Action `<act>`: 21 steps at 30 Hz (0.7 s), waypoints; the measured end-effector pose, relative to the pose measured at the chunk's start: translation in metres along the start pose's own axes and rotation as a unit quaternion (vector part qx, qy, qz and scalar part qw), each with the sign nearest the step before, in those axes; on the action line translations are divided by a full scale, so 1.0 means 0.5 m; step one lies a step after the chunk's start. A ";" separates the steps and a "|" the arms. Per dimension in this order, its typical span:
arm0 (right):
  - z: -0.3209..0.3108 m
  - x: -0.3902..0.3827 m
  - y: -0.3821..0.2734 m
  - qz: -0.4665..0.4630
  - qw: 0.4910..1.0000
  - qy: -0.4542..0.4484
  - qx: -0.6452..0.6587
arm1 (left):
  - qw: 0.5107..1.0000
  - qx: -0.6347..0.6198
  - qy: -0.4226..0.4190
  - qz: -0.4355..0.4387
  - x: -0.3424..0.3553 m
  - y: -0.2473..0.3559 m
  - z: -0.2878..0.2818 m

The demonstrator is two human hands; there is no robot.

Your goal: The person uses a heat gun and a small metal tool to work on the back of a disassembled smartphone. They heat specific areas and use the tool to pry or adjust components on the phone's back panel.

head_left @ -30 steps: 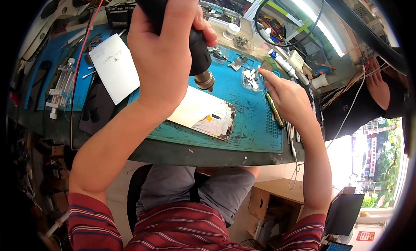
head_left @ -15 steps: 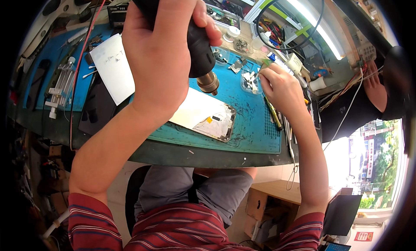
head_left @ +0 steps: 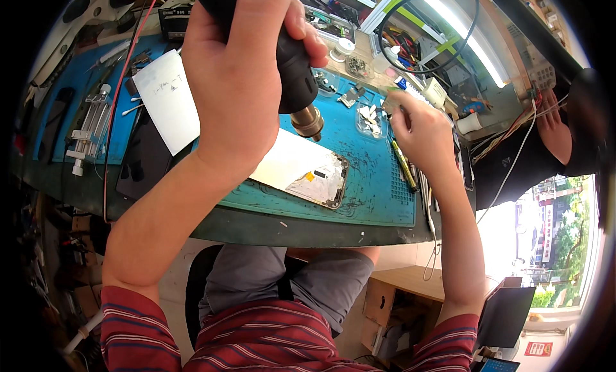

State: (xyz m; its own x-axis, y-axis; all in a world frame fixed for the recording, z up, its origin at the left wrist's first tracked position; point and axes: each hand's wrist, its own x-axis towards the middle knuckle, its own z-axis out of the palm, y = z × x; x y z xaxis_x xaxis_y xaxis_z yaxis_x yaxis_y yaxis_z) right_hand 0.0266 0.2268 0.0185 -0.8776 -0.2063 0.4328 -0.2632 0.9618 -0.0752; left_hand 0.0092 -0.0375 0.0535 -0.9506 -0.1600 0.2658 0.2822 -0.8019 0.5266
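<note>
My left hand (head_left: 234, 89) is wrapped around the black handle of a hot air gun (head_left: 296, 83). Its metal nozzle points down over the far edge of a phone screen assembly (head_left: 327, 186), whose back faces up on the blue work mat (head_left: 366, 208). A bright, pale sheet (head_left: 279, 163) covers the phone's left part; an orange tab (head_left: 310, 176) shows on its bare metal. My right hand (head_left: 420, 125) is closed beside a clear plastic box (head_left: 372, 131) of small white and dark pieces. Whatever its fingertips pinch is too small to make out.
Pens and tweezers (head_left: 410, 170) lie below my right hand. A paper (head_left: 168, 96), cotton swabs (head_left: 131, 107) and a metal clamp fixture (head_left: 90, 138) are at left. Small bottles (head_left: 385, 60) and parts boxes stand behind. Another person's hand (head_left: 555, 125) shows at far right.
My right hand has turned and shifted slightly right by the clear box, its fingers bent differently. My left hand and the hot air gun stay almost still.
</note>
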 end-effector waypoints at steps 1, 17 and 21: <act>-0.013 0.002 -0.019 0.068 0.993 0.001 0.100 | 1.000 -0.001 0.000 0.000 0.001 0.000 -0.001; -0.030 -0.181 -0.110 0.014 0.993 -0.070 0.099 | 0.995 0.038 0.019 0.090 -0.009 -0.015 0.018; -0.057 -0.160 -0.110 -0.072 0.995 -0.070 0.014 | 1.000 -0.009 -0.002 -0.007 -0.002 -0.021 -0.008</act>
State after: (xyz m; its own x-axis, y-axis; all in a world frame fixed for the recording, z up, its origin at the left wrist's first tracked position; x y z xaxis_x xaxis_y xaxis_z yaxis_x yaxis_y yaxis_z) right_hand 0.1228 0.1955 0.0136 -0.8762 -0.3674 0.3119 -0.4002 0.9152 -0.0463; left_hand 0.0068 -0.0311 0.0447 -0.9538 -0.1466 0.2621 0.2668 -0.8143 0.5155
